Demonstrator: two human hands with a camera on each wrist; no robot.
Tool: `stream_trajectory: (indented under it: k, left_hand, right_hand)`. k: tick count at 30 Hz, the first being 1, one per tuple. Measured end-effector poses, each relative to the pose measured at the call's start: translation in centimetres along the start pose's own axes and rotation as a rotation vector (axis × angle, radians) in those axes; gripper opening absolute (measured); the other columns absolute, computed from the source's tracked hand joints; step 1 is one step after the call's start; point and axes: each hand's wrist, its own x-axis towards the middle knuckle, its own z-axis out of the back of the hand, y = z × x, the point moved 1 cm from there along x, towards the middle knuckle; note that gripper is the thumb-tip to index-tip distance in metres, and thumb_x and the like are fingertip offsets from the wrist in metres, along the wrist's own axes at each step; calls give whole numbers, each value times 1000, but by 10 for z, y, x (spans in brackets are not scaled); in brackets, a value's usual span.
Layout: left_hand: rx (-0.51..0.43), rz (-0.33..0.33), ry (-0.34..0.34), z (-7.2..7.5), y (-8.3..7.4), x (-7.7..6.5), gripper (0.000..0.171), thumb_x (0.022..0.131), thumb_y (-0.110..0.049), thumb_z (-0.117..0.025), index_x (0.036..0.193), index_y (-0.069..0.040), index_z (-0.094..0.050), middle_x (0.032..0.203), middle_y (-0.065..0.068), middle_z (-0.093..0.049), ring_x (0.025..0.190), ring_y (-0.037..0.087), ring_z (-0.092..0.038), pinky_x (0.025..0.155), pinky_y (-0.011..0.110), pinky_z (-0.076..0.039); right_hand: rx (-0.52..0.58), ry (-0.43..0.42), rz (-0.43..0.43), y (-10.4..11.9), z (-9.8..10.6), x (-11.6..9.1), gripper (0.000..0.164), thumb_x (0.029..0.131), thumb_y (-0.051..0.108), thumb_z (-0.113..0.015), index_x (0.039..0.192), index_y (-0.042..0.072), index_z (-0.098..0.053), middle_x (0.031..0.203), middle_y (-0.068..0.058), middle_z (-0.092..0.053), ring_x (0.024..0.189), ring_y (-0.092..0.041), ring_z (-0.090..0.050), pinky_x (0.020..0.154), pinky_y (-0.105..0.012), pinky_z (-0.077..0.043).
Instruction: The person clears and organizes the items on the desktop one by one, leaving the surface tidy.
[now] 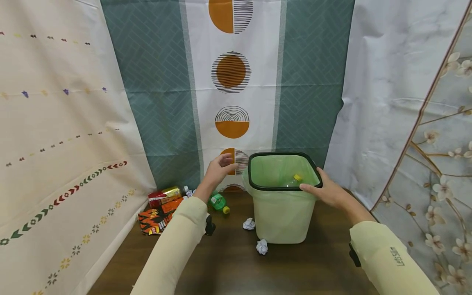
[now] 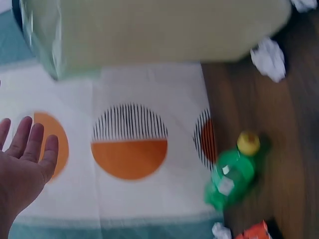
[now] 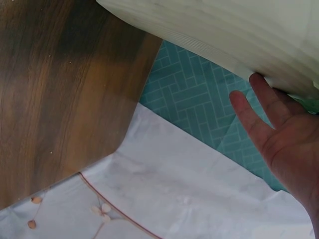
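Note:
A trash bin with a black rim and a pale green liner stands on the brown table. At its right corner my right hand holds the rim, thumb over the top edge and fingers along the outer side. My left hand is in the air left of the bin, holding nothing, its fingers loosely bent. Inside the bin lies a clear bottle with a yellow cap. Two crumpled paper balls, one left of the bin and another at its front, lie on the table.
Beyond my left forearm lies a green bottle with a yellow cap. Farther left are a red and gold bottle and an orange and black snack packet. Patterned cloths hang behind and at both sides.

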Motion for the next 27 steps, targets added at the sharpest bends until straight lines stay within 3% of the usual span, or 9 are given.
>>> stream_trajectory:
  k: [7,15,23,27]
  left_hand:
    - [22,51,-37,52,26,-9,58,96,-25,-67,147,-8,-44,144,18,-49,133,32,-45,111,48,-34]
    - [26,98,-89,114,54,-38,65,99,-29,-63,152,-5,-35,146,23,-42,136,37,-39,113,52,-29]
    - [62,231,-166,154,98,-70,71,99,-36,-62,154,-5,-30,149,22,-39,133,37,-41,105,48,-39]
    - [87,258,-197,173,121,-91,73,99,-38,-61,154,-2,-29,148,25,-39,133,39,-40,108,50,-36]
  right_hand:
    - [3,8,-11,0,0,-1,114,92,64,-55,154,3,18,159,-33,6,143,-54,-7,107,-71,-18]
    - [4,20,-10,5,2,0,115,92,64,-56,154,3,19,158,-34,6,143,-55,-5,107,-71,-17]
    - [-12,21,-10,1,3,-2,112,94,61,-55,153,0,19,158,-35,8,143,-56,-3,107,-72,-15]
    - [-14,28,0,2,1,-1,113,94,61,-55,153,0,19,157,-35,9,142,-56,-3,106,-72,-16]
